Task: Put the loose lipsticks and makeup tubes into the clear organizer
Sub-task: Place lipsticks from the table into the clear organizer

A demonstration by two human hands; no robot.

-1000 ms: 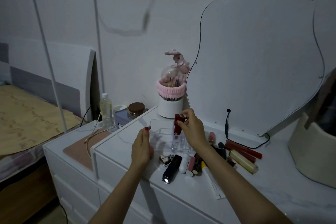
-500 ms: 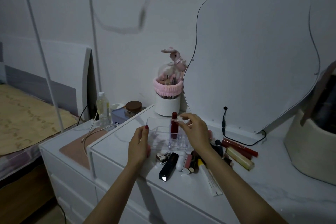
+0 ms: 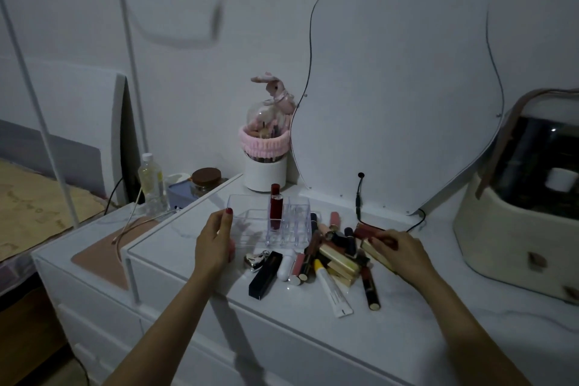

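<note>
The clear organizer [image 3: 247,216] stands on the white dresser top. One dark red lip tube [image 3: 276,207] stands upright in a slot of it. My left hand [image 3: 214,243] rests against the organizer's left front side, fingers on its wall. To its right lies a pile of loose lipsticks and tubes [image 3: 336,255], among them a black lipstick [image 3: 265,274], a white tube with a yellow cap [image 3: 332,290] and gold cases. My right hand [image 3: 399,252] is at the pile's right end, its fingers closing on a dark red tube [image 3: 366,231] beside a gold case.
A white brush holder with a pink band [image 3: 265,163] stands behind the organizer. A shaped mirror board [image 3: 401,88] leans on the wall, with a black cable [image 3: 359,197] below it. A cream case [image 3: 520,216] sits at right. A bottle [image 3: 151,178] and jar [image 3: 206,180] stand left.
My right hand let go of the dark red lip tube, which now stands in the organizer, and moved right to the far end of the pile. My left hand stayed on the organizer.
</note>
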